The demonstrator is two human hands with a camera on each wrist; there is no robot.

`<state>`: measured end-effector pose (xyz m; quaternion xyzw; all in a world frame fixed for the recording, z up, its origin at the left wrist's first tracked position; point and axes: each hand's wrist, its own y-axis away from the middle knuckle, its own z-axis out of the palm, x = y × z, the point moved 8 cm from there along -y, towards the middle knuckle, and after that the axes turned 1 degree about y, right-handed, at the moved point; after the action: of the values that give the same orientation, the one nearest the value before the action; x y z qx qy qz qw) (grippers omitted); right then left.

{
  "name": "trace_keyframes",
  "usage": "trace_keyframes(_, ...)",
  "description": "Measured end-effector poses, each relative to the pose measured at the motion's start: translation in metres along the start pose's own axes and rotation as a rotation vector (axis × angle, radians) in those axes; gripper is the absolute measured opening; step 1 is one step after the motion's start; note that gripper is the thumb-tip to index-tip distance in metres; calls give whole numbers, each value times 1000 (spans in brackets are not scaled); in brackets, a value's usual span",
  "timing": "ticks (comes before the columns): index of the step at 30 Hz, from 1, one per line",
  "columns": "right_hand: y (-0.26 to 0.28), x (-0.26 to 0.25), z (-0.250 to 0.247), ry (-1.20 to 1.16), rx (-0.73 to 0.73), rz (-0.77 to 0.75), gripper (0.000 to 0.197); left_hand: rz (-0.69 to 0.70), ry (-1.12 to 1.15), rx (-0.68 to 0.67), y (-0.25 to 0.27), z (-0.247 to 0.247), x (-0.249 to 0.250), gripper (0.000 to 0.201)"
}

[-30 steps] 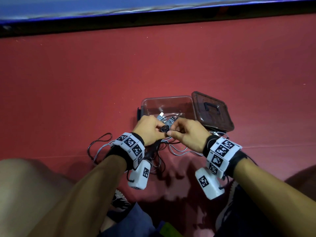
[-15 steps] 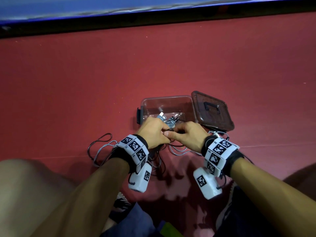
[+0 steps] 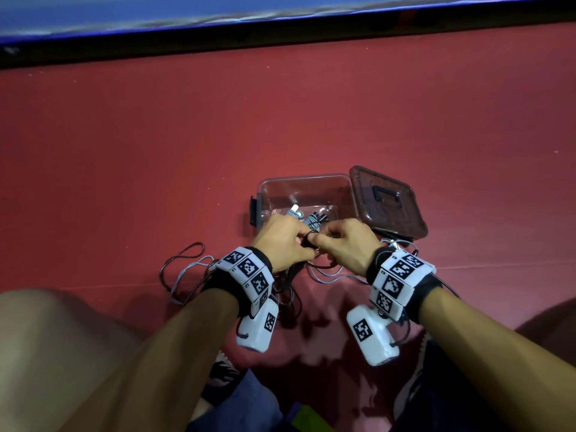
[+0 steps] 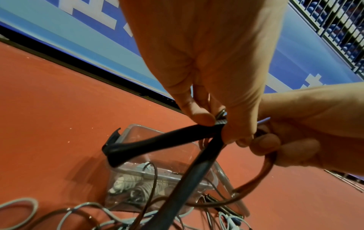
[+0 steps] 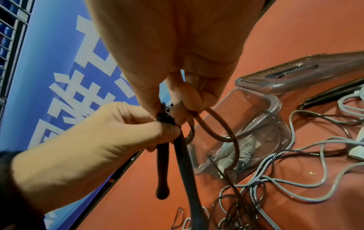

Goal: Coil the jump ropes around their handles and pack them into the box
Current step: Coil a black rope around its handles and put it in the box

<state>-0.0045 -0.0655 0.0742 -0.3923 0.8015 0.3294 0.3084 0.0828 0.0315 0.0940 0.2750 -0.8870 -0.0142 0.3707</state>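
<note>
Two black handles (image 4: 157, 144) meet at their tops in my hands above the red floor (image 3: 156, 151).
My left hand (image 3: 285, 241) pinches them together while my right hand (image 3: 346, 244) curls around the dark rope (image 5: 220, 124). Just beyond, the clear box (image 3: 305, 188) holds a coiled grey rope (image 5: 246, 149), its lid (image 3: 386, 201) alongside; loose ropes (image 3: 187, 269) tangle below my wrists.

Box (image 3: 304, 190) left of lid (image 3: 386, 202), touching; loose ropes (image 3: 184, 269) before both.

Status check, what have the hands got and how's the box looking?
Left hand grips both black handles at their tops. Right hand pinches the dark rope. Clear box open, coiled rope inside. Loose ropes tangled on floor.
</note>
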Motion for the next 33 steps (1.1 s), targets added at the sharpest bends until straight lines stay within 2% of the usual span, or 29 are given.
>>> trace_keyframes(4,-3,8,1,-95,46,28,23,14,-26,-8,1,4,3,21)
trace_keyframes(6,-4,9,-1,-113,69,24,25,27,-37,-9,2,5,5,14)
trace_keyframes(15,-3,5,-5,-108,52,45,23,37,37,15,3,4,1,41)
trace_keyframes(19,-4,10,-7,-153,65,89,24,38,70,34,1,2,-4,33)
trace_keyframes(23,-2,7,-7,-351,61,125,14,4,125,37,1,1,-11,17)
trace_keyframes(28,-2,5,-11,-488,82,149,18,-39,272,-22,2,7,-15,27)
trace_keyframes(33,-2,9,-11,-597,104,174,12,-18,259,28,3,6,-16,30)
